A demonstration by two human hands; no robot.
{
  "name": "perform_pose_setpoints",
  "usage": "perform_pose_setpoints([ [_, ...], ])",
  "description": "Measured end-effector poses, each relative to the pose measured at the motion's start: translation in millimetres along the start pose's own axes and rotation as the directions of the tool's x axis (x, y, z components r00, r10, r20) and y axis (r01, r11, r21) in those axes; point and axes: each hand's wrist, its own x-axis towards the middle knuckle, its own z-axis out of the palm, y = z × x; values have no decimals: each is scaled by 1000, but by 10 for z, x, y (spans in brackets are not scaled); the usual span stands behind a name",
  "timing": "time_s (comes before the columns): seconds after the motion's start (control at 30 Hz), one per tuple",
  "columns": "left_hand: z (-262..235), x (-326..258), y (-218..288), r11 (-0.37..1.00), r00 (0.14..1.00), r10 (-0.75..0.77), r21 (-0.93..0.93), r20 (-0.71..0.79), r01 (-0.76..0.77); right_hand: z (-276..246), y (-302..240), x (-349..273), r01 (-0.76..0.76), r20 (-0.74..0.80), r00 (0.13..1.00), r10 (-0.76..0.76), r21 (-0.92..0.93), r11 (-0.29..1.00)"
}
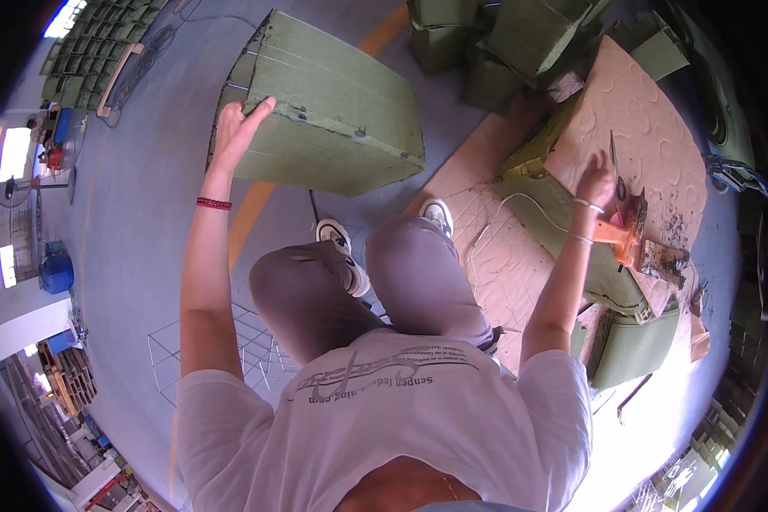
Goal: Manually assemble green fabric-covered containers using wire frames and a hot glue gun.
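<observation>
Grey floor [145,256], crossed by an orange line [252,213], fills most of my head feed. Green box [341,94] is off to the left of centre, tilted above the floor. Left hand [237,132] is clamped on its near left edge: thumb laid over the outer face, other fingers mostly hidden toward the open side. Right hand [597,183] is over a tan embossed sheet [657,145], fingers curled next to scissors [619,171]; I cannot tell whether they grip them. Just beside that wrist, an orange glue gun [625,239] with a dark, crusted end.

Containers: the held box shows a thin wire at its open side; I cannot make out its interior. More green boxes [533,34] cluster at upper right, contents unclear.
</observation>
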Motion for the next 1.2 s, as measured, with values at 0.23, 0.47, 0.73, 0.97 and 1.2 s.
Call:
perform_pose_setpoints([
  [0.23,29,111,30,989,996,-90,116,-26,92,-82,-2064,-880,346,-57,892,-448,723,597],
  [0.47,138,43,365,989,1000,-15,150,19,12,-449,-3451,-983,396,-92,731,-676,864,311],
  [0.73,351,156,144,997,969,10,-74,-247,-29,-434,-3847,-950,595,-301,723,-622,729,340],
  [0.97,175,118,331,974,990,14,222,144,-46,-483,-3809,-968,550,-199,714,-671,752,362],
  [1.2,251,-20,258,956,994,108,278,-29,-96,-519,-3763,-1178,521,-169,615,-770,820,236],
])
